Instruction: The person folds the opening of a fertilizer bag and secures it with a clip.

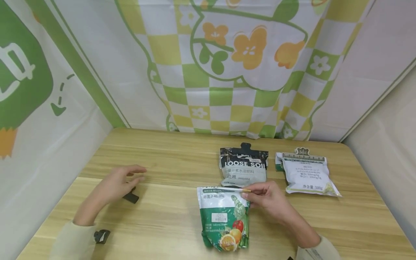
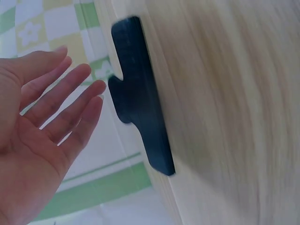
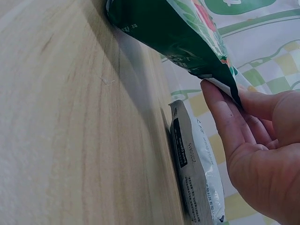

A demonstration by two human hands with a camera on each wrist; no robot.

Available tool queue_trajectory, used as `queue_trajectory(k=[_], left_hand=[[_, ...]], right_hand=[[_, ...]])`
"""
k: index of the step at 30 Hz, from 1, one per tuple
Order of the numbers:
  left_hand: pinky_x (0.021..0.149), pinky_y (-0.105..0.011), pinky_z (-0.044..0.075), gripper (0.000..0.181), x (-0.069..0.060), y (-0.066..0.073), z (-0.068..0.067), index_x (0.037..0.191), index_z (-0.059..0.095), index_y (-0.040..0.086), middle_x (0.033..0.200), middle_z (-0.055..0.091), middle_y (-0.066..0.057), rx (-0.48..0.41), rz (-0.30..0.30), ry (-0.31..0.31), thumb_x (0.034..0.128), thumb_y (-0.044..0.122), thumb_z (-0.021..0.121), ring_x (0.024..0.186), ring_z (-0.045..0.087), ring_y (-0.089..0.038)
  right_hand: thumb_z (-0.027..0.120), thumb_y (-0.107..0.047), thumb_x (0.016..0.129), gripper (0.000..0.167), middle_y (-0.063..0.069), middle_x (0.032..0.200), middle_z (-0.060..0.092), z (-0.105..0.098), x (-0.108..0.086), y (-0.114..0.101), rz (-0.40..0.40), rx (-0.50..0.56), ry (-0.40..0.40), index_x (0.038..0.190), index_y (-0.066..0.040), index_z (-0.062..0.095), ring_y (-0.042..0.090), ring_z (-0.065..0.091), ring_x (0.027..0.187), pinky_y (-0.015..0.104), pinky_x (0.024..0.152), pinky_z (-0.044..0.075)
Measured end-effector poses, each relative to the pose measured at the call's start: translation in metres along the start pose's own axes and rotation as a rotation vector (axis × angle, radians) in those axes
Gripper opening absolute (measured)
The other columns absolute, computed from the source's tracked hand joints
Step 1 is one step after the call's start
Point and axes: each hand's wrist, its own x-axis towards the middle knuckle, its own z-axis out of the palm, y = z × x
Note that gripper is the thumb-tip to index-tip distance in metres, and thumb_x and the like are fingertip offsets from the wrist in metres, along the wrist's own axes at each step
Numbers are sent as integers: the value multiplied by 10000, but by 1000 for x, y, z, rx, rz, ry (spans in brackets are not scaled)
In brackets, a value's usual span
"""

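Note:
Pinched by its folded top right corner, a green and white fertilizer bag [image 1: 224, 220] with fruit and vegetables printed on it stands upright, held by my right hand [image 1: 268, 198]. In the right wrist view the thumb and fingers meet on the edge of the bag [image 3: 159, 35]. My left hand [image 1: 113, 184] is over the left of the table, its fingers extended and holding nothing. Partly below it lies a black bag clip [image 1: 131, 197]. The left wrist view shows the whole clip [image 2: 140, 93] on the wood, just beyond the fingertips.
Behind the green bag lies a black and grey LOOSE SOIL bag [image 1: 243, 169] with a black clip [image 1: 246, 147] on top. Farther right is a white bag [image 1: 307, 175] with a patterned clip [image 1: 303, 153]. Fabric curtains [image 1: 227, 108] enclose the wooden table [image 1: 169, 155].

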Motion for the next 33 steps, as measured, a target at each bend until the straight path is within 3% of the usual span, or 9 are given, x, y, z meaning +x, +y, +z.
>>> queue_trajectory(k=[8,12,20,25,29,33], left_hand=[[1032,-669,509,418,-5,-18,-7,1254,713,-11,1269,736,-235,51,-41,-28,918,215,817,1222,655,-502],[1018,-670,515,529,-9,-26,-10,1273,698,-15,1263,739,-226,37,-75,-73,877,299,857,1199,670,-494],[1000,-670,519,790,-15,-40,-13,1375,609,-45,1307,708,-263,31,-106,-92,813,433,891,1190,659,-500],[1021,-663,518,764,-17,-46,-17,1295,659,-46,1302,695,-282,10,-115,-142,754,423,927,1212,643,-525],[1000,-608,552,722,-17,-51,-17,1246,690,-20,1248,711,-245,-5,-119,-169,728,412,947,1156,671,-467],[883,-415,570,669,-15,-54,-15,1193,710,7,1137,736,-138,0,-151,-166,729,427,947,1036,677,-278]], right_hand=[[766,-63,925,262,204,1038,796,-2,1,-2,-1,-13,4,1129,101,744,89,765,775,325,722,658],[764,-62,925,254,225,1029,790,-4,1,-3,-4,-24,6,1122,97,747,91,759,762,350,720,659],[781,-78,919,263,261,1066,772,-6,0,-2,11,-11,12,1117,92,753,91,756,777,307,722,655],[787,-81,913,267,269,1068,769,-5,0,-2,20,-14,15,1114,92,754,93,755,768,306,722,654],[789,-84,910,268,277,1069,768,-5,0,-3,24,-17,16,1111,89,755,99,753,761,314,720,655],[789,-85,909,271,279,1080,767,-5,0,-3,29,-15,11,1115,88,753,108,758,774,315,728,656]])
